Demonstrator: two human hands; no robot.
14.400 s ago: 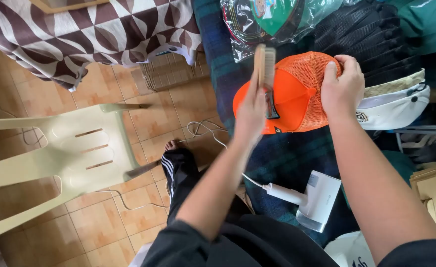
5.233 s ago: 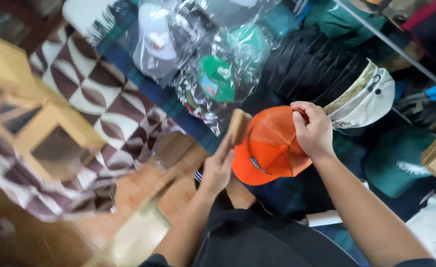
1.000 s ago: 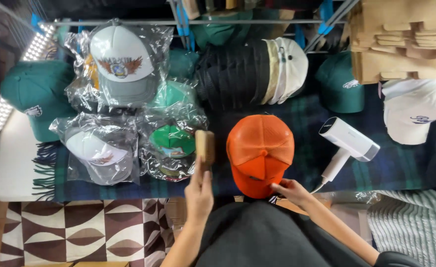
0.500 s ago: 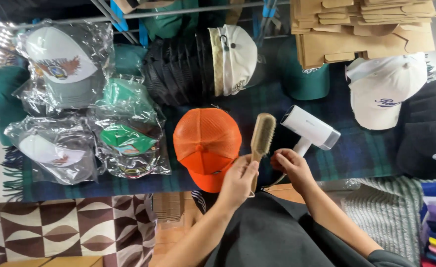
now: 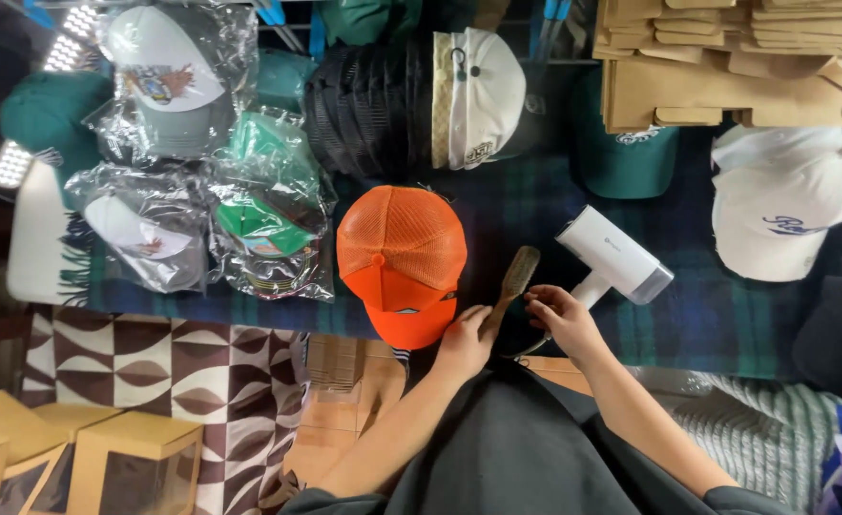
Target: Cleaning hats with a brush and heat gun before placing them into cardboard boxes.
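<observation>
An orange mesh-backed cap [image 5: 402, 250] lies on the dark plaid cloth [image 5: 516, 205], brim toward me. Just right of it a wooden brush [image 5: 516, 277] lies flat on the cloth. My left hand [image 5: 464, 341] is closed around the end of its handle, beside the cap's brim. A white handheld appliance shaped like a hair dryer [image 5: 613, 254] lies to the right of the brush. My right hand [image 5: 559, 319] has its fingers curled on the appliance's handle; a cord runs out below the hand.
Caps in clear plastic bags [image 5: 201, 181] crowd the left. A stack of black and white caps [image 5: 421, 95] sits at the back, a green cap [image 5: 621, 157] and a white cap [image 5: 783, 205] to the right. Flat cardboard pieces [image 5: 726, 57] lie at back right. Cardboard boxes [image 5: 106, 458] stand on the floor, lower left.
The brush, upright in my left hand half a second ago, now lies on the cloth beside the orange cap. My right hand has closed on the white appliance's handle.
</observation>
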